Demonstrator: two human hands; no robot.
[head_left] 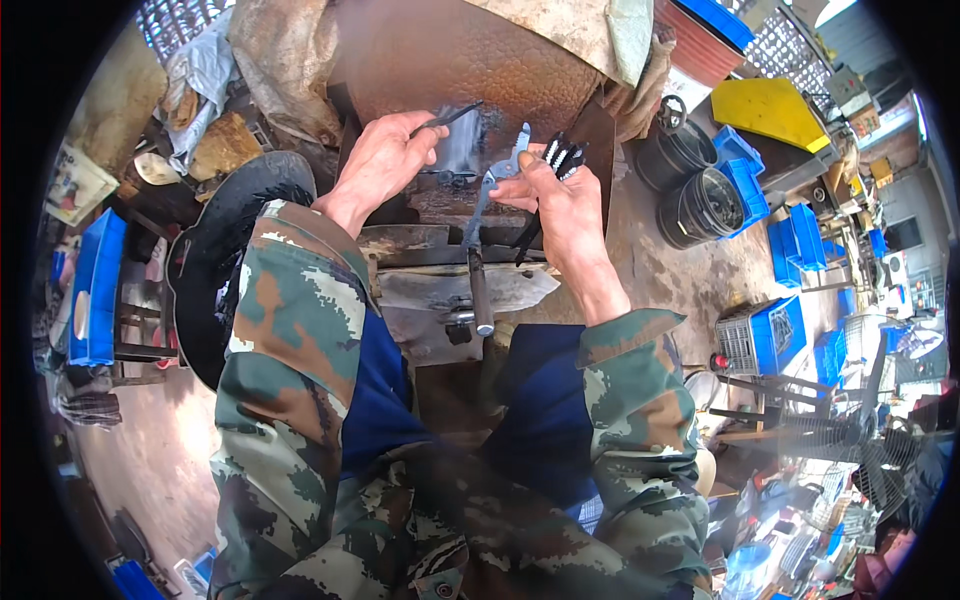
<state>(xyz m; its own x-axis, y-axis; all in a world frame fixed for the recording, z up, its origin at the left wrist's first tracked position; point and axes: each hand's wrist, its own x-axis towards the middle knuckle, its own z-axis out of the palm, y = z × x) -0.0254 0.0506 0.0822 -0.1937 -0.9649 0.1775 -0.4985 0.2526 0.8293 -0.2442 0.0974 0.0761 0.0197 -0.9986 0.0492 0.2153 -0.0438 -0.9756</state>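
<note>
l hand [385, 158] pinched, r hand [568, 208] part-curled; both arms [292, 370] out fwd.

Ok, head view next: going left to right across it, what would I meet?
Upright blue bin near the left rim → black basin → left hand → right hand → lower of the two black buckets → fan.

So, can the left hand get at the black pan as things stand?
Probably yes: the black pan is close by, only partly behind the left sleeve, though the left hand already holds a dark strip.
</note>
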